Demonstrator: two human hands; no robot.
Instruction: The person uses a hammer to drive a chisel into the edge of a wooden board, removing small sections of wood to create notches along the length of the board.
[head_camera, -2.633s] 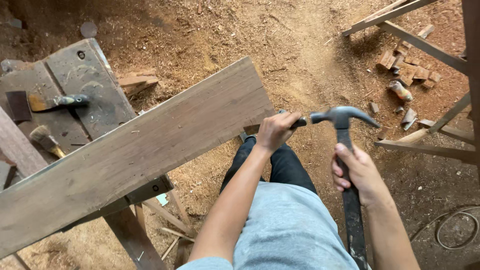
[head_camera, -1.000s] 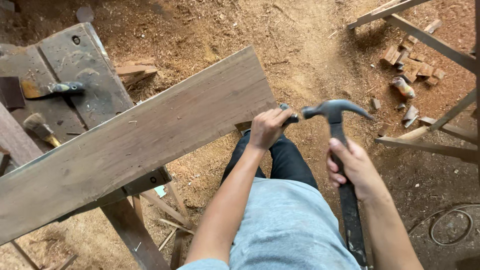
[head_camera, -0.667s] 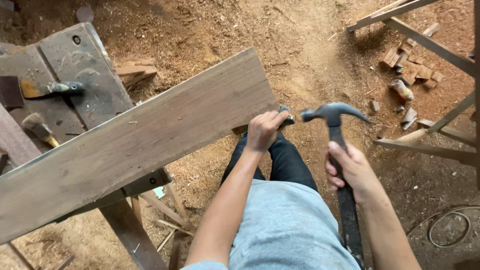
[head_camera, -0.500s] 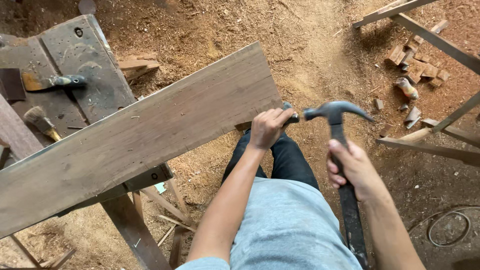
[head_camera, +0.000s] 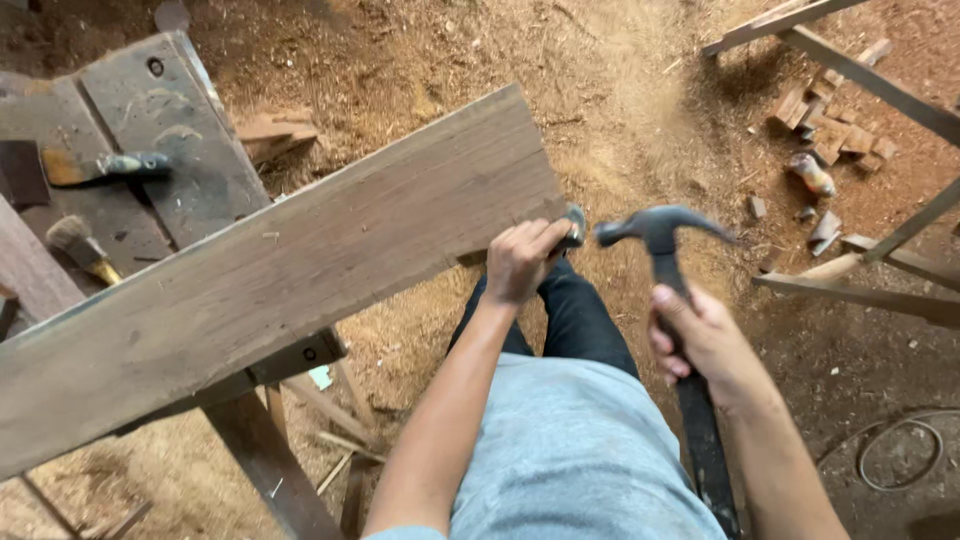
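Hammer (head_camera: 662, 232) nearer one plank (head_camera: 280, 270)

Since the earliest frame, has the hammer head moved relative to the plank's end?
No. The hammer head sits just right of the plank end, beside the left hand, much as before; only the camera shifted slightly.

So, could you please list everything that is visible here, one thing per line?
plank: one, grey-brown, lying across the workbench
workbench: one, dark wood, left
brush: one, pale bristles, on workbench
scraper: one, rusty blade, on workbench
wood offcuts: several, reddish, on the ground at upper right
wooden frame: one, grey, right
wire coil: one, dark, lower right
hammer: one, dark claw type, in right hand
left hand: at plank end
right hand: gripping hammer handle
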